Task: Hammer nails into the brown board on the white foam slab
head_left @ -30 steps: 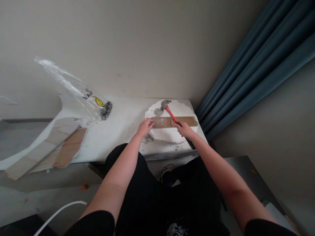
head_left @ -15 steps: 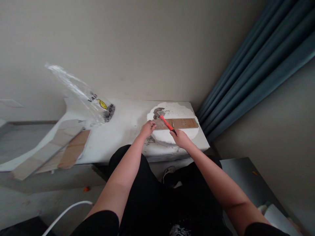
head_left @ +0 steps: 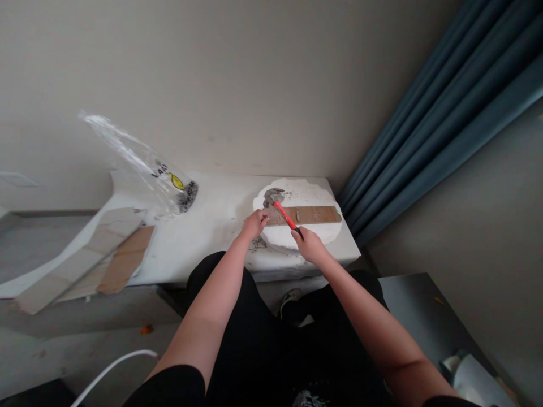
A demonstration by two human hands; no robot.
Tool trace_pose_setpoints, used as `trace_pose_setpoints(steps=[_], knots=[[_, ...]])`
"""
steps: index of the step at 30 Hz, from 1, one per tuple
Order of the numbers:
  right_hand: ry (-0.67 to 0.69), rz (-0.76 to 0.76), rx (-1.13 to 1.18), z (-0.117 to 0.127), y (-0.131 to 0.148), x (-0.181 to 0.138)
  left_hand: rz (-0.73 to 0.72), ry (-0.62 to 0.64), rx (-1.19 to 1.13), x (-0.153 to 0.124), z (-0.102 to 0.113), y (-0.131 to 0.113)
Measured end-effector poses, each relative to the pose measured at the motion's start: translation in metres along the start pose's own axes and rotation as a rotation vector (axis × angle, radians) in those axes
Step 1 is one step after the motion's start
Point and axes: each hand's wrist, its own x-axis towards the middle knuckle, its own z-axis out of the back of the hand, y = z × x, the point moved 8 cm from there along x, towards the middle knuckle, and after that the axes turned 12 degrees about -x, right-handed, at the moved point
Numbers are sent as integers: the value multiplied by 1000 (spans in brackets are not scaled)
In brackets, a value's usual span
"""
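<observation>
My right hand (head_left: 309, 244) is wrapped round the black grip of a claw hammer (head_left: 285, 215) with a red handle. The hammer's grey head lies over the left part of a brown wooden board (head_left: 318, 214), beside a patch of dark bits. At the board's left end my left hand (head_left: 255, 224) is closed in a pinch; what its fingers hold is too small to make out. The board rests across a rough-edged white slab (head_left: 304, 194). A small pale piece (head_left: 297, 216) sits on the board, right of the hammer handle.
A clear plastic bag (head_left: 185, 195) with dark contents stands on the white tabletop (head_left: 216, 198). Flat strips of board (head_left: 126, 257) lie at the left front edge. Blue curtains (head_left: 424, 130) hang at right, above a dark grey surface (head_left: 418, 302). A white cable (head_left: 114, 362) curves at lower left.
The hammer's head has shifted slightly, and my right hand has moved a little down with it. My left hand stays in place at the board's left end.
</observation>
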Motion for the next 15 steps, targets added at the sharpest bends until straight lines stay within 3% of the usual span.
trace_pose_setpoints(steps=[15], knots=[[47,-12,-25,-2,3,-4,70,21,14,0,1,1]])
